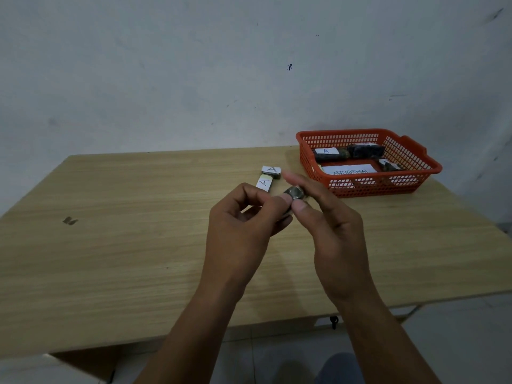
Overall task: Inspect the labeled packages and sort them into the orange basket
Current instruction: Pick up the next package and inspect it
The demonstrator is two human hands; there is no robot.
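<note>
We see two bare forearms reaching in from the bottom edge, with no sleeve, watch, bracelet or ring on either. The left hand (238, 217) and the right hand (329, 217) are both ungloved, and the thumbnails that show are short and plain. Low at the right of the view, between the forearms, we make out a rounded patch of blue fabric (338, 367), seemingly the knee of the trousers; its weave is too dim for us to tell.
</note>
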